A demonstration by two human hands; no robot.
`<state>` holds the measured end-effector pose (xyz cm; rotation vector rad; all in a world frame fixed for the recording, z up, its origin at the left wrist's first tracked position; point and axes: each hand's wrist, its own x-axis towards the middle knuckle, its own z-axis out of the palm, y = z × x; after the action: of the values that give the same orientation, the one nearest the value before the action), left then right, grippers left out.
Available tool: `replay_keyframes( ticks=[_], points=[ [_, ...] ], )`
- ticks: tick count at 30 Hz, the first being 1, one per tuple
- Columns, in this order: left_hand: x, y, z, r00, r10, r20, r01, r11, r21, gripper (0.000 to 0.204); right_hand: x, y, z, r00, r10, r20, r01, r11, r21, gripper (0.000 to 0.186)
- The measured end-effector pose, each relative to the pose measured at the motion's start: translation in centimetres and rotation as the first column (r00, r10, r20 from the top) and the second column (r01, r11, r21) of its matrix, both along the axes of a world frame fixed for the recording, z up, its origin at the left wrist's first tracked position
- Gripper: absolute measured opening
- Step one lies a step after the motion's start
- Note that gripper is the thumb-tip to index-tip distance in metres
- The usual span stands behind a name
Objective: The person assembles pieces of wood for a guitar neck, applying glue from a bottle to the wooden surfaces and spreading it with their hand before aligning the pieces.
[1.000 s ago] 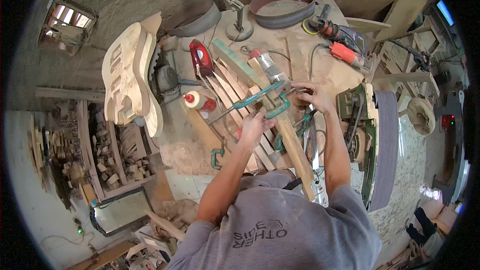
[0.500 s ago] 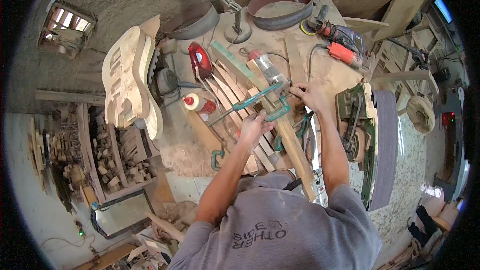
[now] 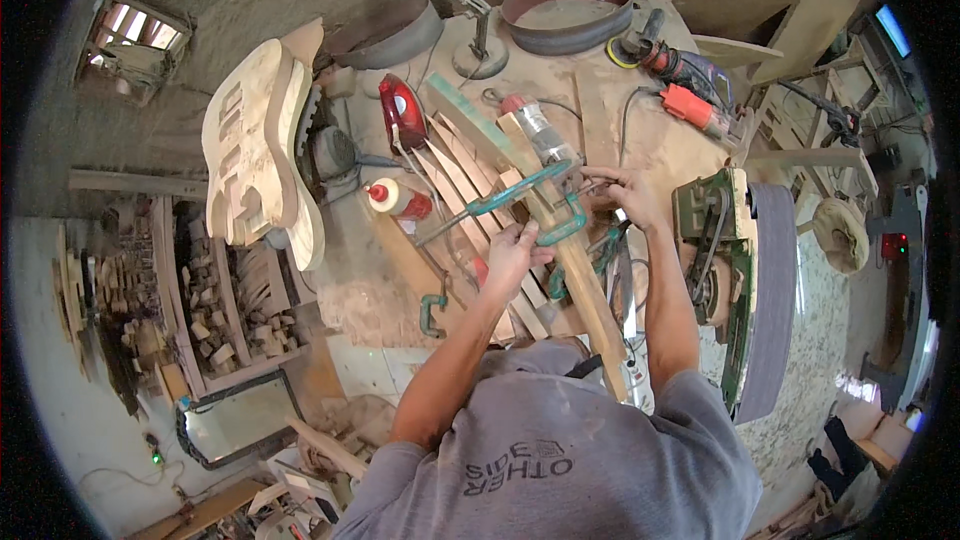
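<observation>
Head view: both hands, left hand [image 3: 515, 252] and right hand [image 3: 625, 195], grip teal clamp [image 3: 535, 202] amid crowding wood strips [image 3: 470, 190].

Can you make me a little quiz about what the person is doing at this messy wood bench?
1. True or false: both hands are at the green clamp.
2. What lies under the clamp? A) a long wooden strip B) a plate C) a book
3. Fill in: the small glue bottle has a ____ cap.

Key:
1. True. The left hand grips the clamp's lower end, and the right hand is at its other side.
2. A. The clamp sits across the wooden strip on the bench.
3. Red.
</observation>
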<state>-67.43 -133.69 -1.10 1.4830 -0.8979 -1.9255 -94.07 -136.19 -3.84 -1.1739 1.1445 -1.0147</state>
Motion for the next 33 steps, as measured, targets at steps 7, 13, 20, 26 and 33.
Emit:
replay_keyframes(
  ticks=[7, 13, 20, 26, 33],
  points=[
    [-1.0, 0.5, 1.4, 0.989, 0.119, -0.083, -0.109, 0.987, 0.117, 0.038, 1.4, 0.7, 1.8, 0.964, -0.075, -0.255, 0.071, 0.997, -0.024, 0.035],
    [-0.4, -0.6, -0.3, 0.954, 0.266, -0.136, -0.208, 0.918, 0.337, 0.029, 1.2, -0.6, 1.6, 0.936, -0.028, -0.35, -0.001, 0.997, -0.082, 0.034],
    [0.3, -1.5, -1.9, 0.934, 0.247, -0.257, -0.144, 0.921, 0.362, 0.025, 0.6, -1.0, 0.6, 0.906, -0.055, -0.42, 0.016, 0.995, -0.096, 0.028],
    [0.4, -2.1, -2.4, 0.93, 0.268, -0.251, -0.142, 0.893, 0.428, 0.023, 0.5, -0.9, 2.0, 0.836, 0.032, -0.548, 0.065, 0.986, 0.157, 0.027],
    [0.2, -2.4, -1.2, 0.934, 0.246, -0.257, -0.124, 0.902, 0.414, 0.018, 1.7, -0.6, 3.1, 0.752, -0.074, -0.655, 0.116, 0.993, 0.021, 0.026]
  ],
)
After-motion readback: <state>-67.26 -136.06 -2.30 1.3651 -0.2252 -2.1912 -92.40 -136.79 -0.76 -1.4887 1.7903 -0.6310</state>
